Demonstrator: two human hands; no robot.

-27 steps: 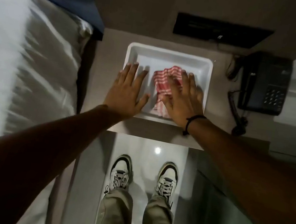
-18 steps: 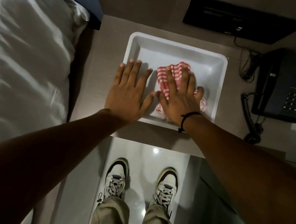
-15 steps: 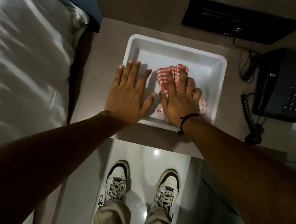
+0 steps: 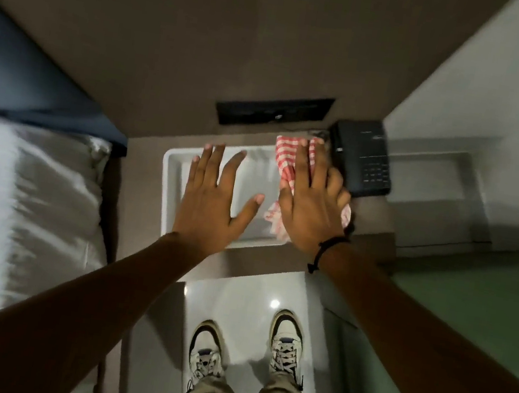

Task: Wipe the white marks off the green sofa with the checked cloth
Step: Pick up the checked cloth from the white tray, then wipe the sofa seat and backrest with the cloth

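The red-and-white checked cloth hangs bunched under my right hand, which grips it above the right edge of a white tray on the brown bedside table. The cloth sticks out past my fingertips and below my palm. My left hand hovers flat over the tray with its fingers spread and nothing in it. A patch of the green sofa shows at the right, beyond my right forearm. No white marks can be made out on it.
A black desk phone sits on the table just right of the cloth. A black wall panel is behind the tray. A bed with white linen fills the left. My shoes stand on a glossy white floor.
My right hand has lifted the cloth out of the tray and carried it right, toward the phone. The view has tilted up and right, bringing the green sofa into sight.
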